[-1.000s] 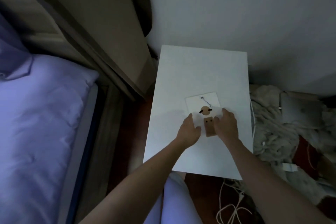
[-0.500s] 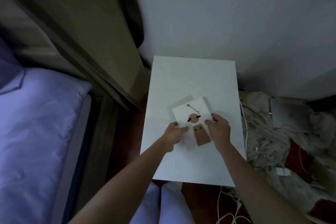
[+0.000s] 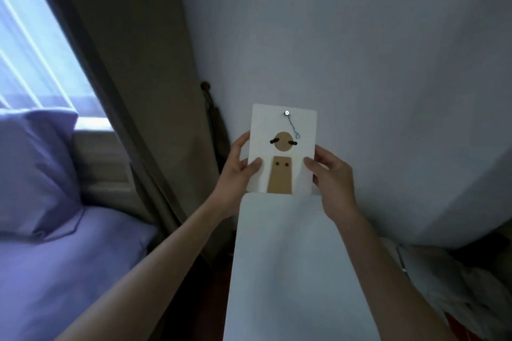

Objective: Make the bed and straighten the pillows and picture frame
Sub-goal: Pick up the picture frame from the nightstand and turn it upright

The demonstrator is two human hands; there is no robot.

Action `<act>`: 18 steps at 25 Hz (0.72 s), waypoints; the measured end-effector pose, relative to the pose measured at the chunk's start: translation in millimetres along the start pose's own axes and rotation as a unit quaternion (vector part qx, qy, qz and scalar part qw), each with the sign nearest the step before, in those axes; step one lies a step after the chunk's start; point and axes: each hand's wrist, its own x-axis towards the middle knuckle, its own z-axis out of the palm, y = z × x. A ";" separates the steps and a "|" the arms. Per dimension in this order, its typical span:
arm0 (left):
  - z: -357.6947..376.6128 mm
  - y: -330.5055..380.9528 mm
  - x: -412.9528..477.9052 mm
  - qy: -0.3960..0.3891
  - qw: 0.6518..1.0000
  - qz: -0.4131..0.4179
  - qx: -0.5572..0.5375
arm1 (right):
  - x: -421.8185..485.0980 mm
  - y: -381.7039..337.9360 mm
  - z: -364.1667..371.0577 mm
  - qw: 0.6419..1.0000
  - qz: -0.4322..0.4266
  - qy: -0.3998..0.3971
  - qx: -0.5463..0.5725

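The left hand (image 3: 241, 167) and the right hand (image 3: 331, 178) each pinch a side edge of the picture frame (image 3: 281, 122). The thumbs lie on the face turned to the person and the other fingers go behind it, so the frame is clamped upright between them. Its lower edge meets the far end of the white table (image 3: 291, 271) that runs back beneath the wrists; whether it touches is unclear. Between the thumbs sits a brown tapered flap (image 3: 279, 177). Above the grip are a brown disc (image 3: 283, 141) and a blue thread (image 3: 293, 126) hanging from a small stud. This looks like the frame's back, with the flap as its prop. The step, I judge, is to stand it straight. To do that well, press evenly on both sides so it does not twist and free one thumb to swing the flap out. Then turn the face toward the room and lower it squarely onto the table below the hands, parallel with the wall (image 3: 388, 63) behind the fingers. The pillow (image 3: 36, 169) lies well off beyond the left hand.
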 end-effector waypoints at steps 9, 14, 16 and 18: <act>3.0 76.5 -2.6 -0.018 0.994 0.073 -0.079 | -14.9 -77.0 26.1 0.772 -0.442 0.025 -0.456; -3.5 78.9 -11.6 -0.011 0.995 0.070 -0.077 | -17.6 -68.6 33.4 0.652 -0.483 -0.077 -0.579; -7.0 80.9 -12.9 -0.012 0.995 0.067 -0.077 | -16.4 -69.2 34.5 0.644 -0.489 -0.080 -0.582; -9.7 82.2 -14.0 -0.011 0.995 0.063 -0.071 | -17.7 -73.1 37.3 0.641 -0.480 -0.092 -0.591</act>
